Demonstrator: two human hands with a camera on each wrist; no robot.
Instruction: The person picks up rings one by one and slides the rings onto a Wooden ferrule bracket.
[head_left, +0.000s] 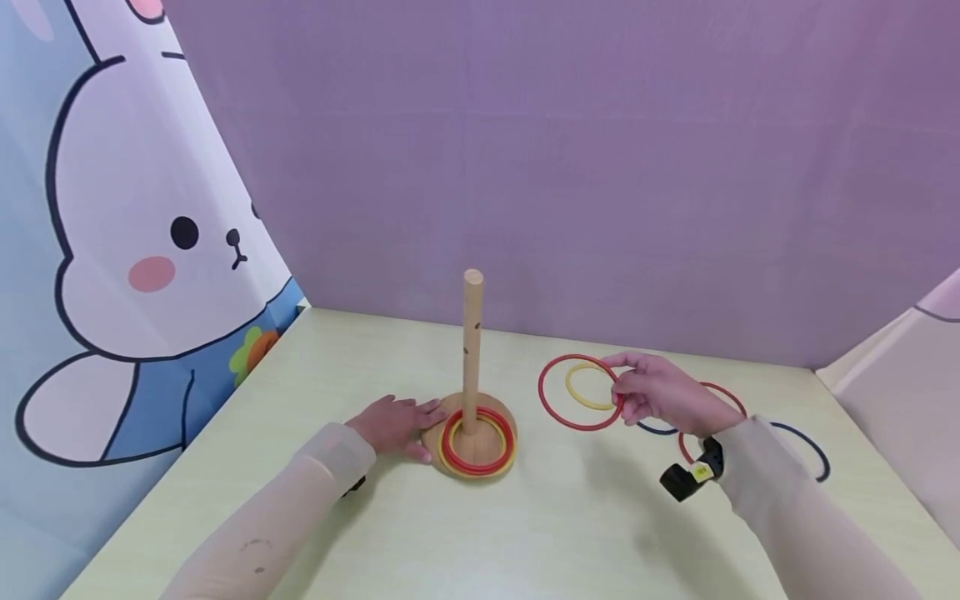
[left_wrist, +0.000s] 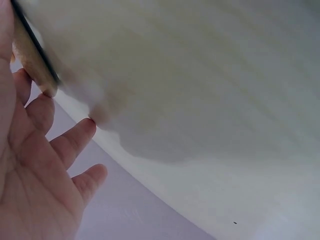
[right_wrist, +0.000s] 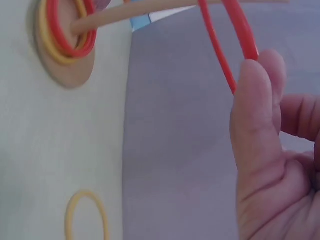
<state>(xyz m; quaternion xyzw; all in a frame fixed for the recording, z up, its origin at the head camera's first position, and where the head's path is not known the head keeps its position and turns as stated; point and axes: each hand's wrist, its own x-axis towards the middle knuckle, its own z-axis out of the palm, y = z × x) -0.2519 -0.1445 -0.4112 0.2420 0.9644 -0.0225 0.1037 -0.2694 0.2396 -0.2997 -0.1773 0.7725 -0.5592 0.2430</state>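
My right hand [head_left: 663, 393] pinches a thin red ring [head_left: 585, 428] between thumb and fingers. It holds the ring above the table, to the right of the peg. In the right wrist view the thumb and a fingertip press on the red ring [right_wrist: 243, 35]. An upright wooden peg [head_left: 472, 350] rises from a round wooden base [head_left: 501, 406]. Red rings [head_left: 513, 442] and yellow rings [head_left: 480, 476] lie round its foot. My left hand [head_left: 392, 427] rests at the base's left edge, fingers extended; in the left wrist view fingertips touch the base's rim [left_wrist: 37, 67].
A yellow ring [head_left: 567, 387] lies on the table [head_left: 450, 542] behind the held ring. Right of it, partly under the right arm, are a red ring [head_left: 727, 392] and blue rings [head_left: 819, 457]. A purple cloth [head_left: 562, 183] stands behind, a rabbit-print cloth [head_left: 112, 208] at left.
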